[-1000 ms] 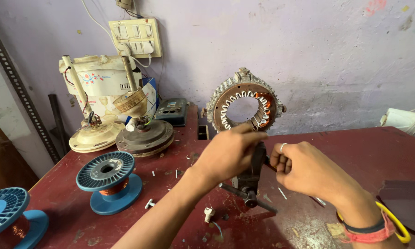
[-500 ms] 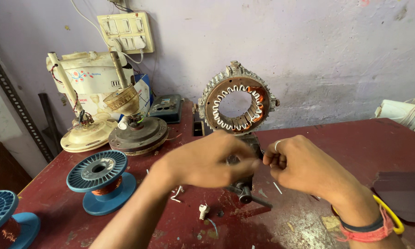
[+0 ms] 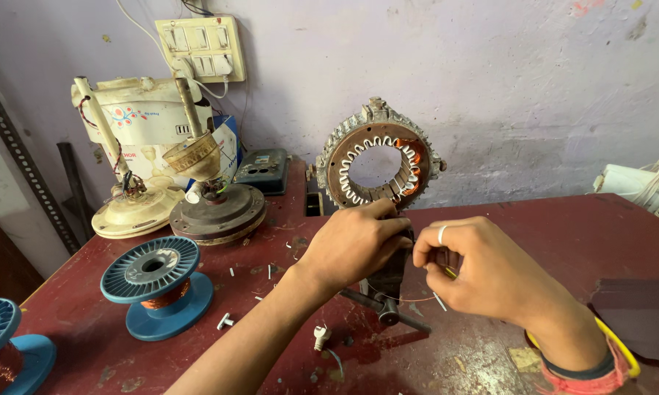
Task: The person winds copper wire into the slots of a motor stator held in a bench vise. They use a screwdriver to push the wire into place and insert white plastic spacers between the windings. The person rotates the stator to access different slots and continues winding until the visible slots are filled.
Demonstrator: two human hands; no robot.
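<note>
A head-camera view looks down on a dark red workbench [image 3: 578, 234] against a pale purple wall. At the centre, a stator [image 3: 377, 157], a round metal ring with copper windings and white slot liners inside, stands upright, clamped in a small black vise [image 3: 388, 281]. The left hand [image 3: 355, 245] reaches in from the lower left and rests against the bottom of the stator, just above the vise, its fingers curled together; whether they grip anything cannot be told. The right hand [image 3: 483, 267], wearing a ring and coloured wristbands, sits just right of the left hand at the same height, with thumb and forefinger pressed together in a pinch near the vise; what they pinch is too small to tell, though a thin copper wire [image 3: 417, 298] runs just below them. The stator therefore rises directly above and slightly behind both hands. To the left on the bench stand a blue wire spool [image 3: 157, 285], part of a second spool [image 3: 8, 347] at the edge, and two dismantled fan motors [image 3: 198, 205]. A switchboard [image 3: 201, 47] hangs on the wall above them. Small white scraps [image 3: 227, 320] lie scattered on the bench.
</note>
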